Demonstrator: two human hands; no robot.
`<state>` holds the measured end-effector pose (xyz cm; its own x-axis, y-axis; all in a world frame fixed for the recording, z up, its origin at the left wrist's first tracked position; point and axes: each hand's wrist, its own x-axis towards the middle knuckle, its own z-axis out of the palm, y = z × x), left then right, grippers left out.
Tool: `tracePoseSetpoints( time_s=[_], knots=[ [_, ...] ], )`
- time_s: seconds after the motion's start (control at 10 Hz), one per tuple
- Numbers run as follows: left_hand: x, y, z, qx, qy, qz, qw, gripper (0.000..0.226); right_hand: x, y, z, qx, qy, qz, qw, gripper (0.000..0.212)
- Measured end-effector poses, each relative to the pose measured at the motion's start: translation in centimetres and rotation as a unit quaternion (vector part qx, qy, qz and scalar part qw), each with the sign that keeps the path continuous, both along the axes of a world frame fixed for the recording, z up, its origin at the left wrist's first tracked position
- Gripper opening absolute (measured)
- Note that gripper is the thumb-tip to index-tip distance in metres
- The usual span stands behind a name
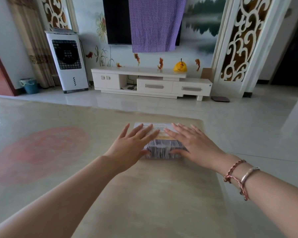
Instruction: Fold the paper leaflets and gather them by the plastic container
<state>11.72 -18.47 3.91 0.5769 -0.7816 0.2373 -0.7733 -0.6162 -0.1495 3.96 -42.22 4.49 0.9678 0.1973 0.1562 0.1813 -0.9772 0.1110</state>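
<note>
Both hands are lying flat with fingers spread, on top of the stack at the far end of the table [153, 194]. Left hand [132, 146] is covering the left part of the paper leaflet [159, 130], fingers straight and fanned; its thumb is touching the front face of the plastic container [162, 150]. Right hand [194, 143] is doing the same on the right side, thumb along the container's front edge. Neither is pinching anything.

The leaflet is lying on top of the container, or just behind it; can't tell which, since the hands are hiding the join. Only its middle strip and far edge are showing. There's small print on it, too blurred to read. Can't tell if it's one sheet or several, or whether it's folded.

The container is showing only its front wall between the two thumbs. It looks translucent with dark ribbed contents, unclear what.

Right wrist is wearing a red cord bracelet [234, 170] and a silver bangle [249, 174]. Both forearms are running out of the bottom corners.
</note>
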Motion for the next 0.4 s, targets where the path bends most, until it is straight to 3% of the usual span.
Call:
tracePoseSetpoints(
  time_s=[0.4],
  knots=[
    [5.0,-4.2,0.2,-0.009,0.023,0.044,0.999,0.07,4.5,-1.4,1.2,0.027,0.027,-0.056,0.998,0.072]
  ],
)
